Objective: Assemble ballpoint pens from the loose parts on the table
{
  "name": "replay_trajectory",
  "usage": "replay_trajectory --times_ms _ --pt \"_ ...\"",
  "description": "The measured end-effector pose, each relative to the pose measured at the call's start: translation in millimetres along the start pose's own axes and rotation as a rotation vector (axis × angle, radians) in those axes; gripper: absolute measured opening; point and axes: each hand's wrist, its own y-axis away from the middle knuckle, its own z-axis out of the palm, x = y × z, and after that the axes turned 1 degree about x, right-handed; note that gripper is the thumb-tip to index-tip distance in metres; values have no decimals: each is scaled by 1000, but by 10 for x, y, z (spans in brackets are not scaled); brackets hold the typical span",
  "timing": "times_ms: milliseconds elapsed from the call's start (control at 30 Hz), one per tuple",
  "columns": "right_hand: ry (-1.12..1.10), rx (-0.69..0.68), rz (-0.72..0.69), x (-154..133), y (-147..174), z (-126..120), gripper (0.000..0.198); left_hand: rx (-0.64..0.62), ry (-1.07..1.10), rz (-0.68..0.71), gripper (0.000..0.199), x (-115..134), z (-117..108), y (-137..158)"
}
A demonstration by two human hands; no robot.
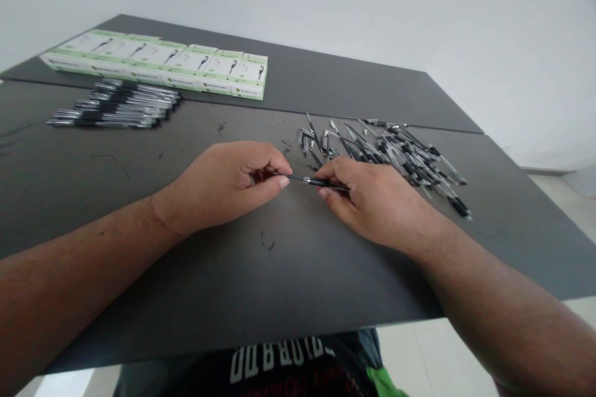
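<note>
In the middle of the head view, my left hand (233,180) pinches a thin dark pen refill (297,178) between thumb and fingers. The refill lines up with a pen barrel (321,182), which has a silvery end and a black grip. My right hand (372,198) is closed on that barrel, thumb below and fingers above. How far the refill sits inside the barrel I cannot tell. Just behind my right hand lies a loose heap of pen parts (405,155), with clear tubes, black grips and dark refills.
A row of whole-looking pens (121,105) lies at the left. Behind it, several white and green boxes (205,65) stand side by side. The grey table (279,285) has dark scuff marks and a seam across its back part. A white wall rises behind.
</note>
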Motion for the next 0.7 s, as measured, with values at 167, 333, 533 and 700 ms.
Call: replay_trajectory --times_ms 167,333,533,700 --pt "-7 -23 -17 -15 5 15 26 -86 65 11 30 -29 26 12" --pt "4 -30 -19 -19 4 10 25 -87 70 20 24 -13 8 6" --pt "4 -28 -41 -8 12 6 25 -47 9 16 17 5 -8 18" --pt "13 -30 -45 -18 23 7 25 -31 -22 15 15 19 -26 17"
